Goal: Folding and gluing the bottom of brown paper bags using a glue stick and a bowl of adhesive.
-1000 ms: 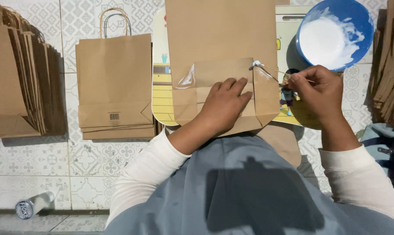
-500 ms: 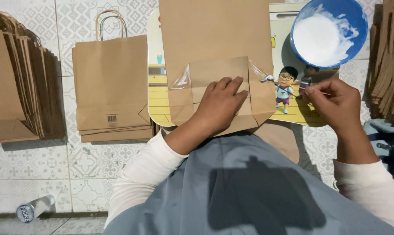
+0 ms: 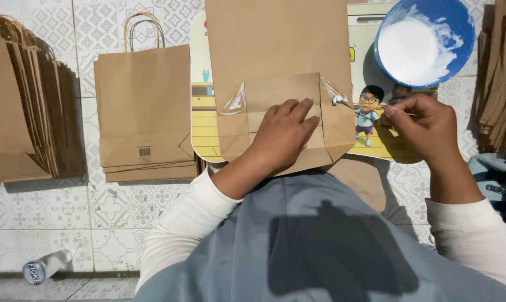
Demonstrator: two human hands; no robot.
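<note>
A person sits on a patterned tiled floor, seen from above, folding brown paper bags. At the far left, a thick row of finished brown bags stands packed together. Below it, near the bottom edge, a small plastic bottle lies on its side on the tiles. Just to the right of the row, a short stack of flat paper bags with twisted paper handles lies on the floor. In the middle, a low tray with a bright cartoon picture sits in front of the person, and an unfinished brown bag lies across it with its bottom flaps folded open toward the person. The left hand rests palm down on those flaps, fingers spread flat and pressing the paper, gripping nothing. Shiny wet patches show at both corners of the fold. To the right, the right hand has its fingers closed in a pinch on a thin stick, whose white-coated tip touches the bag's right corner. Above that hand, a blue bowl of white paste sits on the tray's top right corner. At the far right edge, another stack of brown paper leans.
</note>
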